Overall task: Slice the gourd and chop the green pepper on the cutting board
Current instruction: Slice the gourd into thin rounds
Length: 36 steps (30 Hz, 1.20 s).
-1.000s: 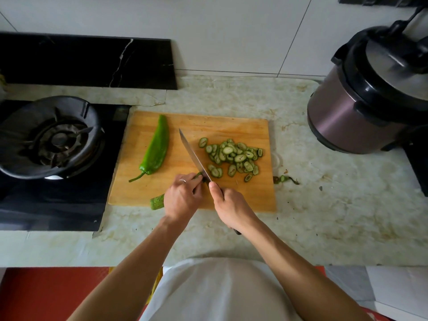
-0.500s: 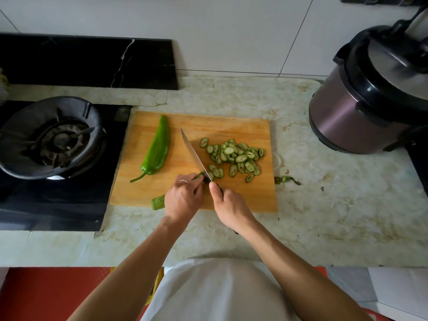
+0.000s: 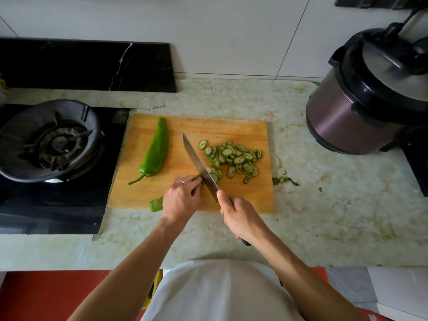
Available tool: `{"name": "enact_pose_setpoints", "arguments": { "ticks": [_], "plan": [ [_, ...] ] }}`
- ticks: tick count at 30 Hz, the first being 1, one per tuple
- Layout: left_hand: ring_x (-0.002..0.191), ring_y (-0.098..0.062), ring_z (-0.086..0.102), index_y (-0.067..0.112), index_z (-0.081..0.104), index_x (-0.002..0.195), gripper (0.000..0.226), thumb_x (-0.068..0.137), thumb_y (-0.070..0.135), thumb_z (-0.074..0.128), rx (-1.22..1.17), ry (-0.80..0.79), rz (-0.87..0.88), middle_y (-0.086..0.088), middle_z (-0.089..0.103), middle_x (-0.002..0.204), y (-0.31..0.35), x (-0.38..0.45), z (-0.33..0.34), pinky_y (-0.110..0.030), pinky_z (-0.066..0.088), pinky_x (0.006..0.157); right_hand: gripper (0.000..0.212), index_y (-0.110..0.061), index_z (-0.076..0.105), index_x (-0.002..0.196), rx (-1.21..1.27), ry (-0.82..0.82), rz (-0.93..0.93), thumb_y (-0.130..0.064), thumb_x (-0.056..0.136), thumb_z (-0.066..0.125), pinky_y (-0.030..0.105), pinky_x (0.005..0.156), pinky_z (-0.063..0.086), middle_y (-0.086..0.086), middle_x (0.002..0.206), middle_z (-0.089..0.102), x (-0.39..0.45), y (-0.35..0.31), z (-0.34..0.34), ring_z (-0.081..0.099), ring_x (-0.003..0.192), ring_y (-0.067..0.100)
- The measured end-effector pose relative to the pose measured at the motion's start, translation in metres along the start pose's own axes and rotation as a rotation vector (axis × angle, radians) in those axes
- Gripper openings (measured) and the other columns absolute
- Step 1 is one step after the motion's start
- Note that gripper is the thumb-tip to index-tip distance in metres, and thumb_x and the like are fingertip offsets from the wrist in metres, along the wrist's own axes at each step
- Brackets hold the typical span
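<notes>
Mostly sliced gourd (image 3: 156,204), seeded rounds (image 3: 234,156)

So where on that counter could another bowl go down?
Bare counter lies between the cutting board and the cooker, and behind the board. The board's middle is crowded: green pepper, knife, gourd slices.

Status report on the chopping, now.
Left hand holds gourd; right hand grips knife mid-slice. Slices piled right. Green pepper whole, uncut. Nothing blocking.
</notes>
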<state>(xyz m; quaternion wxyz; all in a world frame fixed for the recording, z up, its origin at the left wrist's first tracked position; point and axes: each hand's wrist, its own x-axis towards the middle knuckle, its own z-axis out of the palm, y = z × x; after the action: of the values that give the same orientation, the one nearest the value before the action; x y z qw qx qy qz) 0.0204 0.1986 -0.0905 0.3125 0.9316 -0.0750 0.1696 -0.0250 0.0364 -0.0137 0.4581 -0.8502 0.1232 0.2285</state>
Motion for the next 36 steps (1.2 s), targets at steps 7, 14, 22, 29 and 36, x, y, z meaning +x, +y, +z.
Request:
{"name": "enact_pose_setpoints", "arguments": {
  "ticks": [7, 14, 22, 29, 36],
  "plan": [
    [0.078, -0.026, 0.069, 0.009, 0.077, 0.077, 0.009, 0.077, 0.010, 0.068, -0.001, -0.011, -0.014, 0.000, 0.073, 0.079, 0.003, 0.000, -0.002, -0.038, 0.057, 0.048, 0.064, 0.001, 0.051, 0.078, -0.002, -0.003, 0.007, -0.056, 0.101, 0.035, 0.033, 0.051, 0.038, -0.001, 0.052, 0.049, -0.004, -0.001, -0.001, 0.042, 0.040, 0.012],
    [0.080, -0.023, 0.067, 0.009, 0.078, 0.079, 0.011, 0.078, 0.011, 0.067, -0.001, -0.018, -0.023, 0.000, 0.073, 0.080, 0.003, 0.000, -0.002, -0.037, 0.057, 0.051, 0.059, -0.014, 0.044, 0.062, -0.032, -0.011, -0.010, -0.056, 0.102, 0.033, 0.031, 0.053, 0.037, -0.002, 0.054, 0.048, -0.002, -0.003, 0.002, 0.044, 0.048, 0.015],
    [0.078, -0.019, 0.062, 0.018, 0.073, 0.078, 0.016, 0.084, 0.018, 0.058, 0.013, -0.092, -0.056, 0.010, 0.067, 0.074, -0.006, -0.002, 0.006, -0.035, 0.052, 0.049, 0.061, -0.013, 0.051, 0.066, -0.083, -0.012, 0.037, -0.059, 0.101, 0.030, 0.030, 0.059, 0.040, 0.004, 0.065, 0.057, 0.017, -0.010, 0.014, 0.055, 0.061, 0.023],
    [0.076, -0.023, 0.067, 0.011, 0.076, 0.075, 0.026, 0.084, 0.023, 0.054, -0.009, -0.008, -0.026, 0.001, 0.072, 0.076, -0.003, 0.000, 0.003, -0.035, 0.055, 0.047, 0.056, -0.019, 0.051, 0.064, 0.014, 0.012, 0.040, -0.059, 0.100, 0.034, 0.033, 0.051, 0.039, -0.003, 0.054, 0.051, 0.012, 0.001, 0.010, 0.046, 0.049, 0.018],
    [0.078, -0.023, 0.067, 0.010, 0.077, 0.077, 0.009, 0.078, 0.010, 0.068, -0.002, 0.019, -0.036, 0.000, 0.072, 0.076, -0.003, 0.000, 0.005, -0.037, 0.056, 0.048, 0.058, -0.013, 0.047, 0.064, -0.003, 0.013, -0.014, -0.056, 0.101, 0.034, 0.028, 0.048, 0.036, -0.004, 0.042, 0.045, 0.003, 0.002, 0.006, 0.039, 0.034, 0.008]
  ]
}}
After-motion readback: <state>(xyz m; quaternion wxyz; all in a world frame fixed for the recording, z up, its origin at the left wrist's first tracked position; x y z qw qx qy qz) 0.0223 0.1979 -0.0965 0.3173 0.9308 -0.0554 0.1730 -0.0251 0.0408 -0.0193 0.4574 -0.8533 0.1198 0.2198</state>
